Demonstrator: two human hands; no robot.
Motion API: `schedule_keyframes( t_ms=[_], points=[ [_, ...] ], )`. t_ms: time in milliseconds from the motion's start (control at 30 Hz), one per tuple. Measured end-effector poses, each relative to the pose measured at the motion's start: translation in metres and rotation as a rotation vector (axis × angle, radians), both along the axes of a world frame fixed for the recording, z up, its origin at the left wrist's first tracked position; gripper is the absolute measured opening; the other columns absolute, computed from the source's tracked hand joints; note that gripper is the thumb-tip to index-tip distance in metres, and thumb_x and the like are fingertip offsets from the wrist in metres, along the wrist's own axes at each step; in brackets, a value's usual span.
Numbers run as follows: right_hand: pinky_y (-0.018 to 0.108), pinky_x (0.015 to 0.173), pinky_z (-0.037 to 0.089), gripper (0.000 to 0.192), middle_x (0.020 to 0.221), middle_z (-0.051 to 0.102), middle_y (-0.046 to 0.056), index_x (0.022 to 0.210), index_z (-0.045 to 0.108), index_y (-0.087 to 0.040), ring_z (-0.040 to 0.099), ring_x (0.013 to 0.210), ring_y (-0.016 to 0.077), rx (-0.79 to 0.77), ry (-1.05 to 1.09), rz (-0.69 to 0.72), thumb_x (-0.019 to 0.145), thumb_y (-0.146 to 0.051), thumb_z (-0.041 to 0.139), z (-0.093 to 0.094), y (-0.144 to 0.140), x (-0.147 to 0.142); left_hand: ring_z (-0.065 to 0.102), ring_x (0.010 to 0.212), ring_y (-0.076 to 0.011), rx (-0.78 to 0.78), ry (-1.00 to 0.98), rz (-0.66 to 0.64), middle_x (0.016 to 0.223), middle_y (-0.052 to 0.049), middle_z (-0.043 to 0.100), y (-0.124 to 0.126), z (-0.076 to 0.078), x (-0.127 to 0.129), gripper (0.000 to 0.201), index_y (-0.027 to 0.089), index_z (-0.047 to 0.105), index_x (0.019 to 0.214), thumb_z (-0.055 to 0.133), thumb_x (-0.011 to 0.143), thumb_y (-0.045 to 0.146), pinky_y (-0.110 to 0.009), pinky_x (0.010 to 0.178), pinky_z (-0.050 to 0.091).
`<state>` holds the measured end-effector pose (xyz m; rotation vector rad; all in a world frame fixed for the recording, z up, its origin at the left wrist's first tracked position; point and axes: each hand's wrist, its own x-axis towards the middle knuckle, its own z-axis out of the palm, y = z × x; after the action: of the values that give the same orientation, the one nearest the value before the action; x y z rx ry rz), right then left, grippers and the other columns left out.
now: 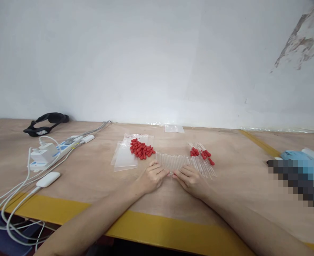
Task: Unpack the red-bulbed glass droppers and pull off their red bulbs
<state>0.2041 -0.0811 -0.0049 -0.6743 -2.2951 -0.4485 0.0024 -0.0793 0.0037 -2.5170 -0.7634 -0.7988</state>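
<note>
A row of clear glass tubes (173, 160) lies side by side on the wooden table (234, 185). My left hand (153, 176) and my right hand (189, 177) rest at the near ends of the tubes, fingertips almost meeting on one tube between them. A heap of red rubber caps (141, 148) sits just left of the row, on clear plastic bags (125, 156). At the right end lie several tubes with red caps on them (202, 154).
A white power strip (53, 149) with plugs and grey cables (13, 206) fills the left side. A black headband device (46, 122) lies far left. A small clear bag (174, 128) sits by the wall. Blue items (295, 155) lie far right. Yellow tape (157, 229) edges the table.
</note>
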Motion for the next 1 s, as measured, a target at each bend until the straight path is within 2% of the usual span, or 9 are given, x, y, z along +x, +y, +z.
schedule_keyframes(
  t_ms=[200, 433, 600, 700, 800, 867, 1000],
  points=[
    [0.029, 0.058, 0.037, 0.017, 0.062, 0.053, 0.003, 0.090, 0.060, -0.011, 0.045, 0.060, 0.0142, 0.167, -0.085, 0.049, 0.084, -0.013, 0.045, 0.010, -0.002, 0.005, 0.052, 0.058, -0.0118, -0.035, -0.068, -0.034, 0.059, -0.001, 0.058, -0.002, 0.002, 0.002, 0.018, 0.017, 0.058, 0.084, 0.040, 0.087, 0.018, -0.030, 0.073, 0.038],
    [0.030, 0.061, 0.041, 0.018, 0.067, 0.057, 0.006, 0.095, 0.058, -0.008, 0.050, 0.065, 0.0151, 0.288, -0.095, 0.103, 0.083, -0.008, 0.045, 0.017, -0.001, 0.011, 0.050, 0.053, -0.0097, -0.139, -0.161, -0.071, 0.056, 0.000, 0.058, -0.002, 0.002, 0.003, 0.020, 0.016, 0.059, 0.078, 0.042, 0.087, 0.021, -0.031, 0.076, 0.036],
    [0.031, 0.066, 0.043, 0.023, 0.072, 0.061, 0.007, 0.101, 0.056, -0.006, 0.053, 0.070, 0.0160, 0.311, -0.100, 0.157, 0.082, -0.004, 0.043, 0.018, 0.000, 0.016, 0.047, 0.050, -0.0089, -0.293, -0.175, -0.061, 0.052, 0.001, 0.055, -0.008, 0.008, 0.003, 0.026, 0.016, 0.059, 0.072, 0.040, 0.088, 0.022, -0.029, 0.070, 0.034],
    [0.031, 0.068, 0.042, 0.025, 0.076, 0.063, 0.007, 0.103, 0.057, -0.010, 0.055, 0.073, 0.0158, 0.295, -0.081, 0.145, 0.083, -0.007, 0.043, 0.019, 0.006, 0.029, 0.049, 0.054, -0.0097, -0.364, -0.191, -0.010, 0.057, 0.001, 0.058, -0.007, 0.012, -0.006, 0.026, 0.016, 0.060, 0.075, 0.039, 0.089, 0.024, -0.028, 0.069, 0.034],
    [0.030, 0.066, 0.041, 0.020, 0.075, 0.065, 0.004, 0.097, 0.061, -0.017, 0.055, 0.069, 0.0142, 0.265, 0.095, -0.044, 0.080, -0.014, 0.052, 0.022, 0.020, 0.054, 0.049, 0.058, -0.0109, -0.419, -0.299, 0.121, 0.061, 0.000, 0.056, 0.002, 0.012, -0.022, 0.027, 0.016, 0.059, 0.076, 0.036, 0.090, 0.025, -0.025, 0.062, 0.036],
    [0.029, 0.064, 0.041, 0.014, 0.072, 0.065, 0.002, 0.090, 0.065, -0.020, 0.055, 0.065, 0.0137, 0.189, 0.268, -0.276, 0.078, -0.022, 0.056, 0.025, 0.032, 0.075, 0.050, 0.064, -0.0122, -0.427, -0.378, 0.193, 0.067, -0.001, 0.054, 0.010, 0.010, -0.030, 0.026, 0.016, 0.058, 0.079, 0.035, 0.090, 0.023, -0.024, 0.062, 0.039],
    [0.026, 0.063, 0.043, 0.022, 0.076, 0.063, 0.006, 0.084, 0.067, -0.015, 0.057, 0.067, 0.0148, -0.185, 0.425, -0.570, 0.079, -0.028, 0.050, 0.029, 0.053, 0.115, 0.050, 0.078, -0.0141, -0.329, -0.431, 0.218, 0.083, -0.005, 0.050, 0.026, 0.003, -0.027, 0.024, 0.015, 0.055, 0.100, 0.035, 0.087, 0.016, -0.027, 0.073, 0.043]
  ],
)
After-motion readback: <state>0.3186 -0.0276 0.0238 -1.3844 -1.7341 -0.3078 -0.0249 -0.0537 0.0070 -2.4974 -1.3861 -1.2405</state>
